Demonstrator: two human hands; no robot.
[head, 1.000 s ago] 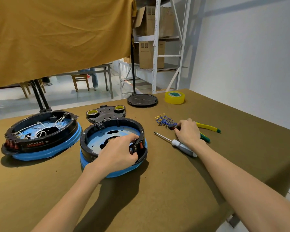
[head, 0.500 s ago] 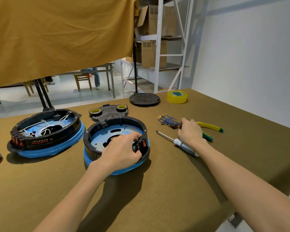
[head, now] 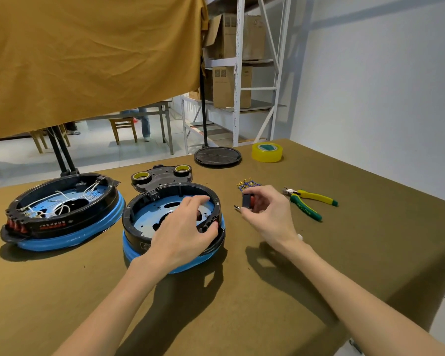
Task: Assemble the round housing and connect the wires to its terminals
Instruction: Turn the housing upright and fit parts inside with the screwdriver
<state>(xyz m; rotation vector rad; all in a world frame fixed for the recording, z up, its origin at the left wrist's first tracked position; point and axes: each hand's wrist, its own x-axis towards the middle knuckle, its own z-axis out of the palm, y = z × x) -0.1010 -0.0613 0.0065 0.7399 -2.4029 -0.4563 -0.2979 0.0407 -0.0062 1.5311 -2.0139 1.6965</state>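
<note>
A round black housing (head: 139, 214) on a blue base sits in the middle of the table. My left hand (head: 185, 235) grips its near right rim, fingers curled over the edge and thumb outside. Just to the right of the housing, my right hand (head: 270, 214) is lifted off the table and pinches a small black and red switch part (head: 247, 201). A bundle of blue wires with yellow terminals (head: 247, 185) lies on the cloth behind that hand. A second housing (head: 62, 214) at the left holds white wires and red switches.
Yellow and green pliers (head: 308, 201) lie to the right. A black cover plate with two tape rolls (head: 162, 176), a round black lid (head: 217, 156) and a yellow tape roll (head: 267, 152) stand at the back. A screwdriver tip (head: 237, 207) shows under my right hand.
My right hand has lifted from the wires by the pliers and moved left toward the housing, now pinching a small switch part. My left hand stays on the housing rim.
</note>
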